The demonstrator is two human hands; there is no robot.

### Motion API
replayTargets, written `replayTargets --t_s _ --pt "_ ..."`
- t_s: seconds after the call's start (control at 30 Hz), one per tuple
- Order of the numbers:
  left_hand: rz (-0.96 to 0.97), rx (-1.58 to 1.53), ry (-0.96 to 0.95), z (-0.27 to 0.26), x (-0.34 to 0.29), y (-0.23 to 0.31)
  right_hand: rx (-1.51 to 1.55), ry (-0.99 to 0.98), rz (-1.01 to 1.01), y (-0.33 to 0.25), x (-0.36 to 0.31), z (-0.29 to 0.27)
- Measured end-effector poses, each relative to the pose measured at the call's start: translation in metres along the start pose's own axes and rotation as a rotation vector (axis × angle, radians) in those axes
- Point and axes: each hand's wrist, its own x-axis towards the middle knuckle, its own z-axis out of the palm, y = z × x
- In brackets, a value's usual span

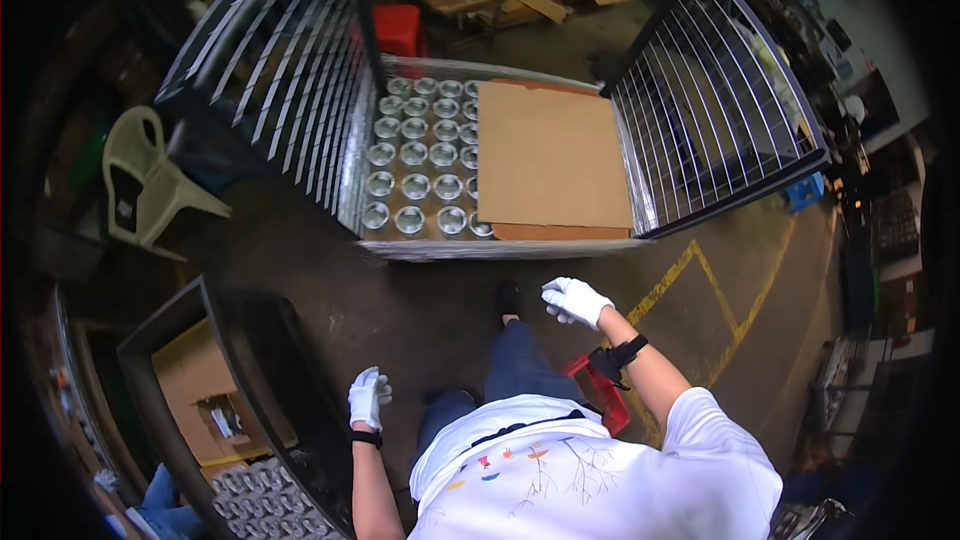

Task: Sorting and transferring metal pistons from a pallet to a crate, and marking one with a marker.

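Seen from above, mid-stride across a stained concrete floor (400,290) toward a wire-sided cage pallet (500,240). Left hand (367,398) gloved in white, hanging low beside the hip, fingers loosely curled, grasping nothing. Right hand (575,300) also gloved, lifted ahead of the body toward the cage's open front edge, fingers half bent, likewise free of any load; probably raised that way to meet the cage first. Inside the cage, shiny round metal cans (415,155) standing upright in tidy rows on the left side, mouths up, apparently packed close so the layer stays level. Over the right side, a flat brown cardboard sheet (550,155) laid across the layer, hiding whatever sits below, likely as a separator. Cage panels (720,110) swung outward on both sides, leaving the front clear for reaching in. At lower left, a dark bin (225,390) holding a cardboard box (195,390) and more silvery cans (260,500) lying on their sides. Beige plastic chair (140,185) off to the left, yellow floor markings (720,300) to the right.
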Motion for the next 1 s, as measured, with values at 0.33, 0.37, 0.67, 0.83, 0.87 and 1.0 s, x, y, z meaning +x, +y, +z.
replayTargets --t_s 0.33,0.37,0.67,0.83,0.87,1.0 --pt "-0.122 0.074 -0.265 0.264 0.151 0.118 0.484 0.148 0.274 0.126 0.194 -0.152" --pt "-0.138 0.108 -0.283 0.288 0.174 0.126 0.501 0.225 0.279 0.135 0.216 -0.165" --pt "-0.466 0.105 -0.281 0.455 0.360 0.056 -0.143 0.810 0.385 0.279 0.323 -0.310" --pt "-0.660 0.046 -0.103 0.493 0.361 0.055 0.084 0.800 0.405 0.320 0.350 -0.348" --pt "-0.668 0.046 -0.114 0.494 0.366 0.049 0.165 0.747 0.367 0.324 0.356 -0.349" --pt "-0.693 0.054 -0.086 0.471 0.375 0.042 0.354 0.627 0.275 0.302 0.376 -0.334"
